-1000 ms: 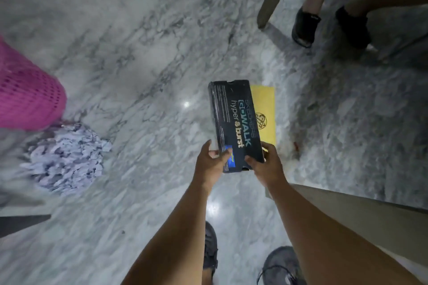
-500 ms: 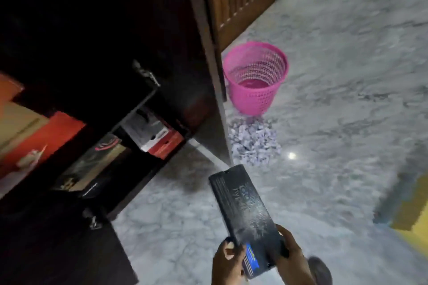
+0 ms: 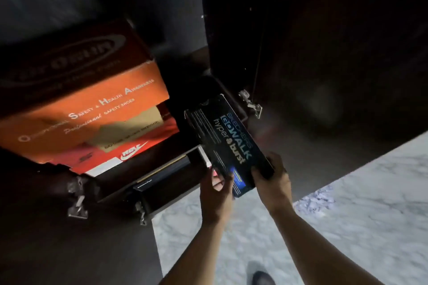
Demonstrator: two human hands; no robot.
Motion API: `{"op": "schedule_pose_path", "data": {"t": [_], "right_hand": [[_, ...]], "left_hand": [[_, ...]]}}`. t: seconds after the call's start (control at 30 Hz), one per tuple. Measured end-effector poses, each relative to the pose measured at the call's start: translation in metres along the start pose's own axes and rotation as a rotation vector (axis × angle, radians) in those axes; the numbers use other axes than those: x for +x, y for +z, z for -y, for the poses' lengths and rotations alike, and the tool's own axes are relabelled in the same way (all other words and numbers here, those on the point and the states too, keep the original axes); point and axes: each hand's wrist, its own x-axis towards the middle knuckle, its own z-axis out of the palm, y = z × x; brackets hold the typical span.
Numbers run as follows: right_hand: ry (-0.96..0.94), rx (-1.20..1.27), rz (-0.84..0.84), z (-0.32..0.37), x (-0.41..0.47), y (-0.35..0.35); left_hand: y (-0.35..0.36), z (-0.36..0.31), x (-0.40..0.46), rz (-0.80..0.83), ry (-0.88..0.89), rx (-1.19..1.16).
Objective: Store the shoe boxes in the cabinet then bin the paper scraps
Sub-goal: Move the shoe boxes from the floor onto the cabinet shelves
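Note:
A black shoe box [image 3: 228, 139] with blue lettering is held at its near end by both hands, tilted with its far end at the mouth of the dark cabinet [image 3: 231, 41]. My left hand [image 3: 216, 188] grips the box's near left corner, thumb on top. My right hand [image 3: 274, 178] grips the near right corner. Inside the cabinet an orange safety-shoe box [image 3: 92, 109] lies on a red shoe box [image 3: 129, 152]. A pile of paper scraps [image 3: 312, 201] lies on the floor to the right, partly behind my right forearm.
Open dark cabinet doors stand at the left [image 3: 69, 238] and right [image 3: 335, 76], with metal hinges [image 3: 251, 103]. A lower shelf holds a dark box [image 3: 166, 171]. Grey marble floor [image 3: 347, 227] spreads to the right. My shoe [image 3: 261, 277] shows at the bottom.
I have turned and closed in on the cabinet. The black box, still gripped by both hands, has moved from over the floor to the cabinet opening. The pink bin has left view.

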Motion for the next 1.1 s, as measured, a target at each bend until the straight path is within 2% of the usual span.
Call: {"op": "schedule_pose_path", "data": {"t": [0.13, 0.33, 0.43, 0.63, 0.83, 0.9, 1.0, 1.03, 1.1], "right_hand": [[-0.142, 0.048, -0.015, 0.026, 0.058, 0.045], [-0.297, -0.025, 0.269, 0.03, 0.131, 0.1], [-0.303, -0.034, 0.369, 0.041, 0.16, 0.114], [-0.268, -0.111, 0.401, 0.056, 0.192, 0.134], [-0.179, -0.282, 0.435, 0.073, 0.198, 0.137], [-0.196, -0.341, 0.378, 0.085, 0.192, 0.126], [-0.322, -0.154, 0.167, 0.084, 0.157, 0.091], [-0.32, -0.119, 0.128, 0.073, 0.134, 0.077], [-0.239, -0.148, 0.117, 0.025, 0.084, 0.048]], "left_hand": [[0.004, -0.021, 0.075, -0.059, 0.07, -0.087], [0.004, -0.02, 0.155, -0.178, 0.196, 0.005], [0.007, -0.026, 0.184, -0.196, 0.142, 0.01], [0.006, -0.028, 0.222, -0.146, 0.084, 0.168], [0.007, -0.057, 0.209, -0.153, 0.008, 0.119], [0.0, -0.064, 0.196, -0.163, -0.065, 0.039], [-0.019, -0.032, 0.173, -0.233, -0.112, 0.039], [-0.024, -0.004, 0.16, -0.225, -0.124, 0.075], [-0.026, 0.05, 0.115, -0.103, -0.158, 0.272]]}}
